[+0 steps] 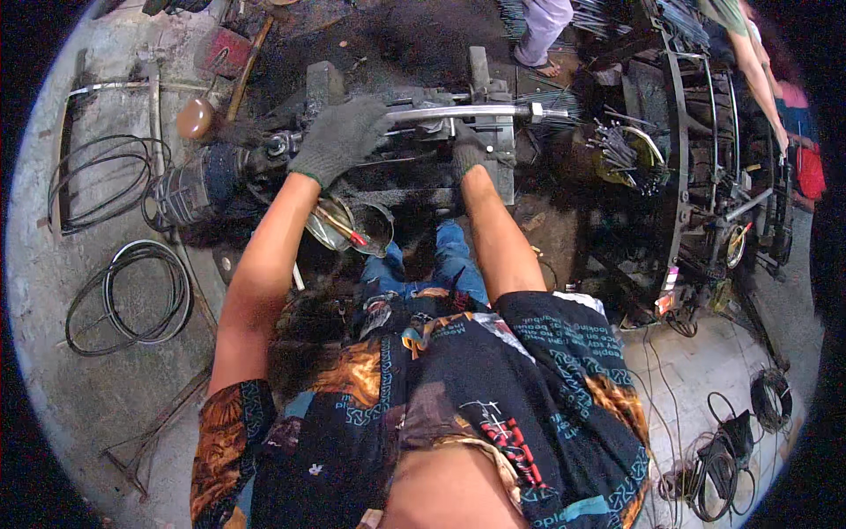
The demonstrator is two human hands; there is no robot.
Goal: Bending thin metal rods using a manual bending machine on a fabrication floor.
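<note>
A bright metal rod (pixel 467 112) lies crosswise over a dark, greasy bench machine (pixel 397 196), with a hex nut (pixel 536 112) near its right end. My left hand (pixel 342 139), in a dark grey knit glove, has its fingers closed at the rod's left end; they are somewhat blurred. Just below the rod, my right hand (pixel 478 150) wears a matching glove and rests against the machine's right side. Its fingertips are partly hidden and dim, so its grip is unclear. Under my left wrist hangs a round metal pan (pixel 370 227) with a red-tipped stick (pixel 351 232).
A motor (pixel 198 185) sits at the machine's left end. Black hose coils (pixel 132 295) lie on the left floor. To the right stand a bundle of thin rods (pixel 621 154) and a metal rack (pixel 679 167). Another person's foot (pixel 539 67) and a co-worker's arm (pixel 760 84) show at the far side.
</note>
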